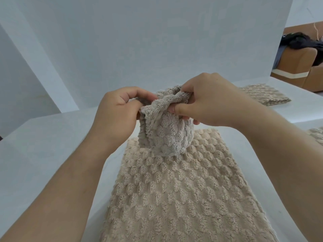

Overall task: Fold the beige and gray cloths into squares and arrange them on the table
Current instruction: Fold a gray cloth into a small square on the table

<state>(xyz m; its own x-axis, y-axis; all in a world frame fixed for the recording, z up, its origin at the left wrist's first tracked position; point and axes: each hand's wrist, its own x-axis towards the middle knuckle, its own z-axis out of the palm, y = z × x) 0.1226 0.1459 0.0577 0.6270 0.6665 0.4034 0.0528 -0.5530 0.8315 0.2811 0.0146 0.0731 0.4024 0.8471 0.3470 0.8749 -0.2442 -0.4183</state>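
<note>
A gray fluffy cloth (166, 135) hangs bunched in the air above the table, its lower end touching a beige cloth (174, 194) that lies spread flat below. My left hand (117, 112) pinches the gray cloth's upper edge on the left side. My right hand (208, 102) grips the same upper edge on the right, fingers curled into the fabric. The two hands are close together, at the far end of the beige cloth.
The white table (43, 154) runs left and right of the cloth. A folded beige stack (265, 94) lies at the far right. Another cloth's edge (317, 134) shows at the right border. White panels (139, 41) stand behind; a brown sofa (300, 67) is beyond.
</note>
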